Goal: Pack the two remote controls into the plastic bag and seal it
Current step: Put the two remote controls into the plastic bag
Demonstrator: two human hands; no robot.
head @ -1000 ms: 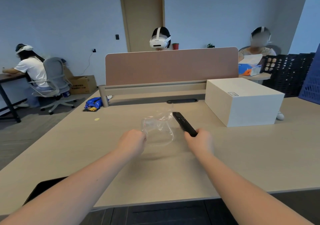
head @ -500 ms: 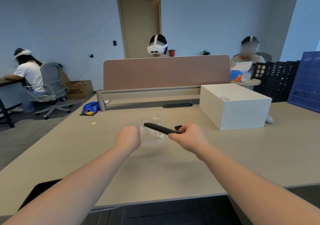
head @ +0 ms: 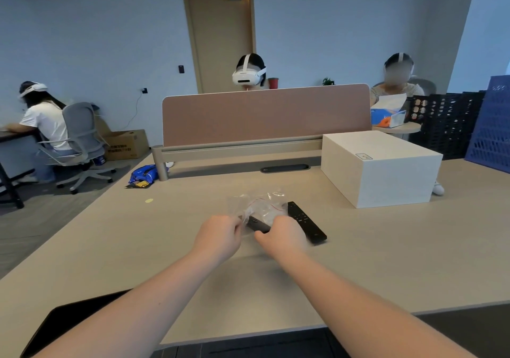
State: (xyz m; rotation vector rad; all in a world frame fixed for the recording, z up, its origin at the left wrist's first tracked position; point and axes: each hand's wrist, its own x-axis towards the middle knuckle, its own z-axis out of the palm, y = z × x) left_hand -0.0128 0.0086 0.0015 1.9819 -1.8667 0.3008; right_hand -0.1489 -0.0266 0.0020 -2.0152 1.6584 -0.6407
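A clear plastic bag (head: 259, 206) with a red seal line lies crumpled on the beige table (head: 386, 253). My left hand (head: 218, 236) pinches the bag's near edge. My right hand (head: 284, 237) grips a black remote (head: 258, 224) whose far end sits under or inside the bag's film; I cannot tell which. A second black remote (head: 306, 222) lies flat on the table just right of my right hand, untouched.
A white box (head: 380, 168) stands on the table to the right. A brown divider panel (head: 265, 115) runs along the table's far edge. Three people wearing headsets sit beyond it and at the left. Blue and dark crates (head: 469, 120) are stacked at the right.
My right hand has brought the remote down and leftwards to the bag's mouth, so its far end is now covered by film. The second remote, earlier mostly hidden behind my hand, is now in full view.
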